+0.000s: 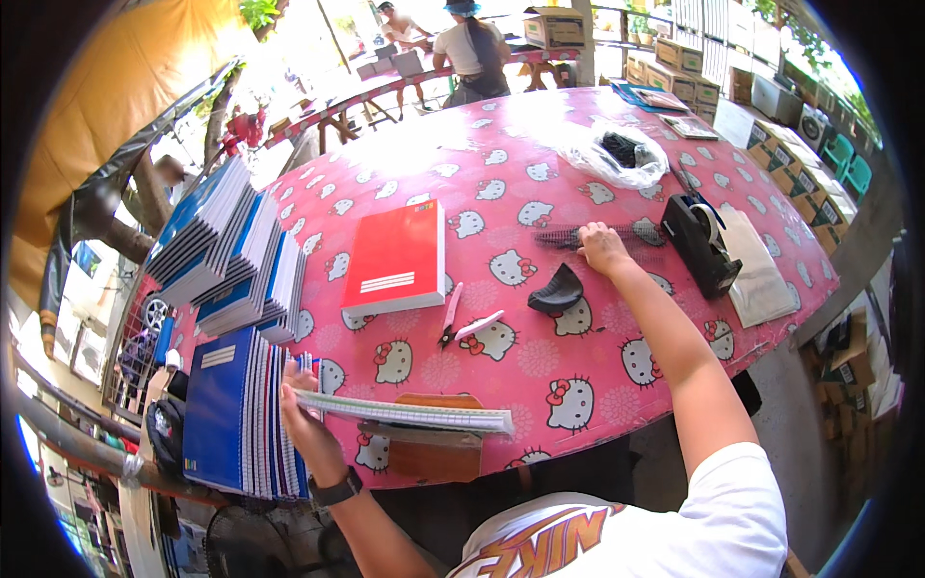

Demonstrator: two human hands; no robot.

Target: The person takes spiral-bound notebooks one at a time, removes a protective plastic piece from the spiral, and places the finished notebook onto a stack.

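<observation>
Shirt [674,520] closest, L hand [313,438] half-closed on pages [424,416] nr red book [395,255], may slip (one-end grip!), R hand [602,248] curled, hold unclear.

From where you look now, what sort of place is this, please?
Probably a partly open-air workshop: stacked notebooks and a tape dispenser on the table, and piled cardboard boxes beyond it, suggest this.

Head cam: left fisheye of the worn pair, upright, pitched down and forward across the pink cat-print tablecloth [540,361]. Close range on left hand [310,433], right hand [602,248]; white T-shirt [655,525] at lower edge, background cardboard boxes [677,83] up top.
</observation>
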